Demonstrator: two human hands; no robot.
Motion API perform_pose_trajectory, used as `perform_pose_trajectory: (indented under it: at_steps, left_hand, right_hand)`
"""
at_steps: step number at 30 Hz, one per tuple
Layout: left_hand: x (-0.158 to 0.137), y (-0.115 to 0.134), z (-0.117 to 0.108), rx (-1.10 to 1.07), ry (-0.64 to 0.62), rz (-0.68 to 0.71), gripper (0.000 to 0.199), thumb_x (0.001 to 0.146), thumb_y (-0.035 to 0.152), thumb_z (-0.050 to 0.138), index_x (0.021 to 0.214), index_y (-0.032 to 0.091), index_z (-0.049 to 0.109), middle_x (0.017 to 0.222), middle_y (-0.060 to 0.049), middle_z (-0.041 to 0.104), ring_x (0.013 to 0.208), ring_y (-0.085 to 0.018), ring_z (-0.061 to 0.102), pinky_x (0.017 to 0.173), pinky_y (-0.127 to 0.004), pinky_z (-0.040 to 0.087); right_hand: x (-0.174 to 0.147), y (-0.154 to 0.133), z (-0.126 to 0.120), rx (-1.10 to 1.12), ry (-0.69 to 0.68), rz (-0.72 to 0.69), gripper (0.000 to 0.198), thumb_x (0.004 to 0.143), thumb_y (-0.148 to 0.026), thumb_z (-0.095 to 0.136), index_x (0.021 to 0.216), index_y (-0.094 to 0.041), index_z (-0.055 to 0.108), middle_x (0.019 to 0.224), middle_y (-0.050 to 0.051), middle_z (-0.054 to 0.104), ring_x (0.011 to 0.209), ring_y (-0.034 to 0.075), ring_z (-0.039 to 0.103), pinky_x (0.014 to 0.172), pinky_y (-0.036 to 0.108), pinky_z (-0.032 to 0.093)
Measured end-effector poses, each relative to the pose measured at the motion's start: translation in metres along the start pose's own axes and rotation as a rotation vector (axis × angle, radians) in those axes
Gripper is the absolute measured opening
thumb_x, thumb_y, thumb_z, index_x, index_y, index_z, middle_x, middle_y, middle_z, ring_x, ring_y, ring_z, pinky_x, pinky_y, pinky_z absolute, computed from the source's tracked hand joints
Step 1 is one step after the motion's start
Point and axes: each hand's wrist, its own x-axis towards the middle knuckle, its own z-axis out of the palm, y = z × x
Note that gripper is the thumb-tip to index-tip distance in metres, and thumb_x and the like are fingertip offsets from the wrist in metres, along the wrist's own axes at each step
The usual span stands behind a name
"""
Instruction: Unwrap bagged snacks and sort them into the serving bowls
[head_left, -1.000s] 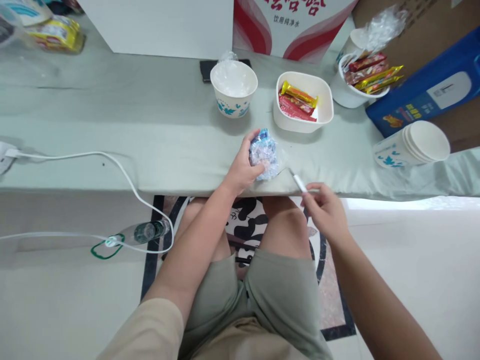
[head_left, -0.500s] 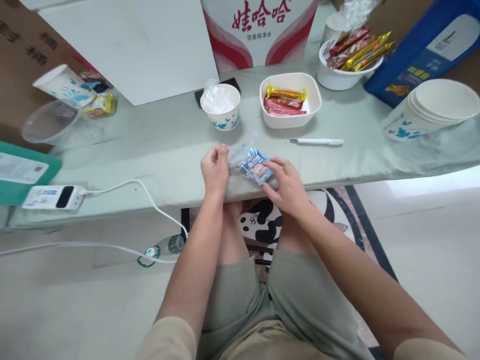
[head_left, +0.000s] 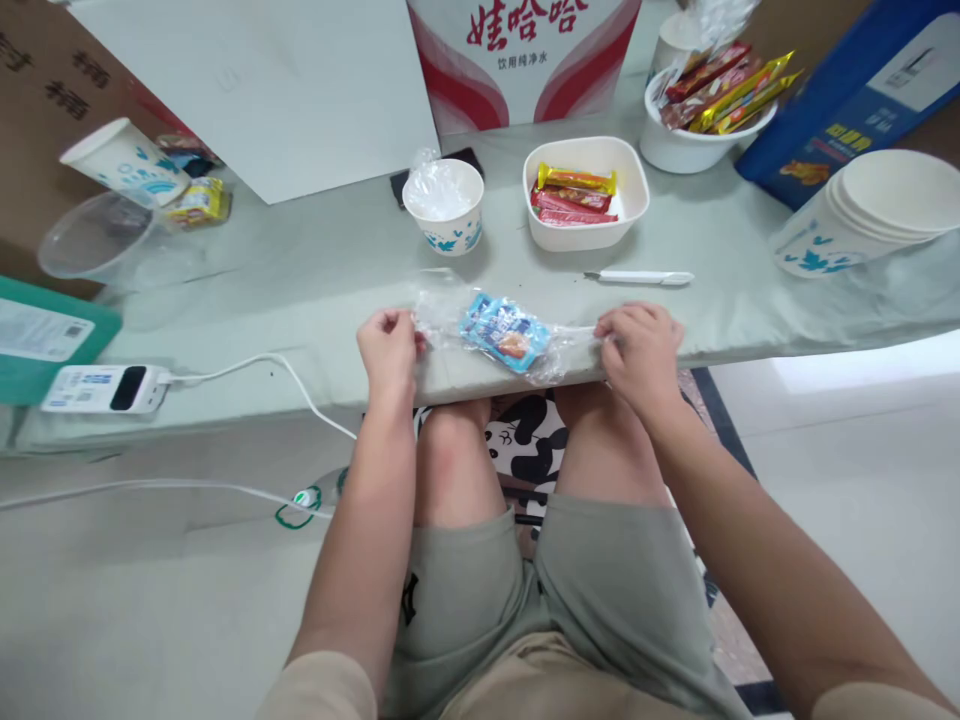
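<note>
Blue snack packets (head_left: 507, 332) lie near the table's front edge, on or inside a clear plastic bag (head_left: 439, 312); I cannot tell which. The clear plastic spreads out to both sides of them. My left hand (head_left: 390, 350) is closed with its fingertips pinching the left end of the plastic. On the other side my right hand (head_left: 641, 345) is closed on the stretched right end. Behind the packets stands a paper cup (head_left: 452, 230) with crumpled clear plastic in it. To its right is a white bowl (head_left: 585, 236) holding several red and yellow snack bars.
A white craft knife (head_left: 645, 278) lies behind my right hand. Stacked paper cups (head_left: 814, 235) and a round tub of snack bars (head_left: 671, 147) stand at the right. A white power bank (head_left: 101, 390) trails a cable (head_left: 247, 362) over the table's left edge.
My hands have moved apart, left hand leftward and right hand rightward. The plastic is now spread between them, and the right hand has left the blue packets for the plastic's end.
</note>
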Motion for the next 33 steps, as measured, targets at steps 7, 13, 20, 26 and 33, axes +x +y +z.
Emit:
perform_pose_trajectory:
  at_steps: [7, 13, 20, 26, 33]
  left_hand:
    - [-0.005, -0.009, -0.027, 0.282, -0.331, 0.621, 0.066, 0.070, 0.038, 0.083, 0.129, 0.030, 0.054, 0.142, -0.010, 0.049, 0.134, -0.029, 0.051, 0.095, -0.037, 0.055]
    - [-0.018, 0.008, -0.024, 0.317, -0.265, 0.663, 0.045, 0.075, 0.031, 0.074, 0.118, 0.028, 0.061, 0.129, -0.009, 0.055, 0.116, -0.022, 0.059, 0.086, -0.033, 0.056]
    - [-0.052, -0.007, -0.017, 0.205, -0.401, 0.437, 0.033, 0.095, 0.046, 0.052, 0.074, 0.022, 0.057, 0.061, 0.001, 0.059, 0.057, -0.014, 0.056, 0.059, -0.027, 0.046]
    - [-0.058, -0.010, 0.000, 0.161, -0.472, 0.550, 0.026, 0.099, 0.043, 0.043, 0.100, 0.024, 0.061, 0.106, -0.006, 0.072, 0.101, -0.020, 0.068, 0.089, -0.033, 0.052]
    - [-0.045, -0.013, 0.027, 0.529, -0.365, 0.667, 0.009, 0.082, 0.023, 0.066, 0.083, 0.023, 0.056, 0.092, -0.007, 0.064, 0.093, -0.024, 0.062, 0.089, -0.039, 0.050]
  right_hand:
    - [-0.016, -0.029, -0.009, 0.111, -0.034, -0.184, 0.041, 0.084, -0.038, 0.062, 0.122, -0.025, 0.062, 0.131, 0.014, 0.059, 0.124, 0.034, 0.054, 0.101, 0.051, 0.040]
    - [0.025, -0.052, -0.010, 0.087, -0.285, -0.092, 0.025, 0.097, -0.034, 0.046, 0.093, -0.024, 0.069, 0.088, 0.008, 0.072, 0.084, 0.026, 0.063, 0.080, 0.039, 0.043]
    - [0.027, -0.066, -0.010, 0.077, -0.352, -0.329, 0.035, 0.085, -0.037, 0.066, 0.118, -0.025, 0.069, 0.122, 0.011, 0.068, 0.107, 0.030, 0.061, 0.088, 0.041, 0.045]
    - [0.036, -0.071, 0.005, 0.197, -0.344, -0.049, 0.023, 0.091, -0.034, 0.053, 0.080, -0.020, 0.067, 0.084, 0.007, 0.070, 0.082, 0.023, 0.065, 0.076, 0.035, 0.046]
    - [0.072, -0.052, -0.008, 0.207, -0.073, 0.352, 0.017, 0.087, -0.025, 0.049, 0.095, -0.020, 0.064, 0.091, 0.008, 0.067, 0.081, 0.023, 0.066, 0.078, 0.039, 0.050]
